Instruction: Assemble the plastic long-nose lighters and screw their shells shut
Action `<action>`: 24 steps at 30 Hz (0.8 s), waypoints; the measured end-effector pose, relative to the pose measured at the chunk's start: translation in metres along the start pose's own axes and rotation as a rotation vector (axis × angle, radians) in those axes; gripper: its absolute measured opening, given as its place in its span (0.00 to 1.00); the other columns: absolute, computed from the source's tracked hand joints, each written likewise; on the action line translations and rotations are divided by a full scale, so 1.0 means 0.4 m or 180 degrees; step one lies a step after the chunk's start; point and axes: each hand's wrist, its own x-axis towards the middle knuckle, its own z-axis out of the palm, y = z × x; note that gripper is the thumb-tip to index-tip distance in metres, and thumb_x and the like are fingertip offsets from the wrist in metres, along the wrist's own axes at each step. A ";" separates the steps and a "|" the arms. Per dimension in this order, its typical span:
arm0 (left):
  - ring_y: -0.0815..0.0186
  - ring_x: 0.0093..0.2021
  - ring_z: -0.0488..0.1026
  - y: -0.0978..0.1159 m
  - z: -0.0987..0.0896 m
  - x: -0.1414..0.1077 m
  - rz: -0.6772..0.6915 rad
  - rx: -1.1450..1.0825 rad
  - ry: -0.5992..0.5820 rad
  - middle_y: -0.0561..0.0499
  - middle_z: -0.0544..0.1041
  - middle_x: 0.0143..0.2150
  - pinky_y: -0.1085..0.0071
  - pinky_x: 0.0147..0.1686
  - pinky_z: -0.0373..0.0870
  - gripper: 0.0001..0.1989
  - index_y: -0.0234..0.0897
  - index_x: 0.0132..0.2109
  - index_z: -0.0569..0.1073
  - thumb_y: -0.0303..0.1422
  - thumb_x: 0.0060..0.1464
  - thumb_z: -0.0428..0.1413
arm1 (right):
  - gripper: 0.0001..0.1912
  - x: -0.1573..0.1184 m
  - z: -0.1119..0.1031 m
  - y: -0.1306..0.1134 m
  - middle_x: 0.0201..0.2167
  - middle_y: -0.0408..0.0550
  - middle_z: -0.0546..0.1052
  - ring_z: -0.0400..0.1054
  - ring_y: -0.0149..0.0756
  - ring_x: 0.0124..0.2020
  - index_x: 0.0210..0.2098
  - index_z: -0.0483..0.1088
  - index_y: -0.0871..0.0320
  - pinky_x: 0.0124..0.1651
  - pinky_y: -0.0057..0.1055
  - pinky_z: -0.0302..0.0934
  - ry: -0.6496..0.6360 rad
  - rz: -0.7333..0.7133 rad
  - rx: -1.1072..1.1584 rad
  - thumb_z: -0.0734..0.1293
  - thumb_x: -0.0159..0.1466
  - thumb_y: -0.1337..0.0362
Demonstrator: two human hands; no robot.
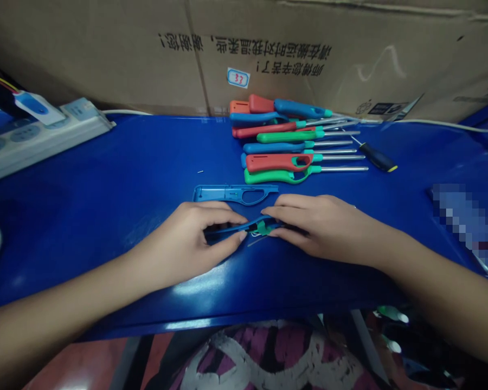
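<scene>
Between both hands is a blue lighter casing half (251,223), held just above the blue table. My left hand (201,233) pinches its left part between thumb and fingers. On its right end, my right hand (313,222) grips beside a green trigger piece (262,227). A thin white wire or spring shows under the trigger, and a thin metal strip (256,240) is close below. Just beyond my hands lies another blue casing half (231,193), its hollow inside facing up. My fingers hide both ends of the held casing.
Several red, blue and green stick lighters (280,161) lie piled at the back, beside a screwdriver (378,157). A cardboard box (126,59) stands behind. A power strip (44,135) lies at left, a pixelated flat object (463,227) at right. A tiny metal pin (200,171) rests mid-table.
</scene>
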 end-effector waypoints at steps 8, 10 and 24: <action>0.69 0.30 0.76 -0.003 0.005 -0.005 -0.0254 -0.0334 -0.0017 0.52 0.80 0.35 0.75 0.29 0.71 0.08 0.41 0.44 0.84 0.33 0.61 0.59 | 0.15 0.001 0.003 -0.005 0.48 0.51 0.78 0.75 0.38 0.40 0.53 0.73 0.59 0.30 0.31 0.60 0.0059 -0.0066 -0.0195 0.63 0.72 0.59; 0.69 0.30 0.75 -0.003 0.007 -0.004 -0.0288 -0.0379 -0.0007 0.52 0.79 0.34 0.75 0.28 0.70 0.08 0.41 0.43 0.84 0.33 0.61 0.59 | 0.16 0.002 0.004 -0.006 0.47 0.50 0.79 0.75 0.38 0.39 0.53 0.73 0.59 0.28 0.32 0.58 0.0063 -0.0065 -0.0252 0.63 0.72 0.58; 0.59 0.49 0.75 -0.008 0.006 -0.016 0.0488 0.0695 0.0048 0.43 0.75 0.50 0.61 0.51 0.75 0.19 0.36 0.62 0.74 0.33 0.67 0.53 | 0.25 -0.001 -0.017 -0.013 0.53 0.55 0.78 0.77 0.47 0.45 0.64 0.67 0.65 0.35 0.38 0.67 -0.0231 0.0294 -0.0641 0.59 0.74 0.57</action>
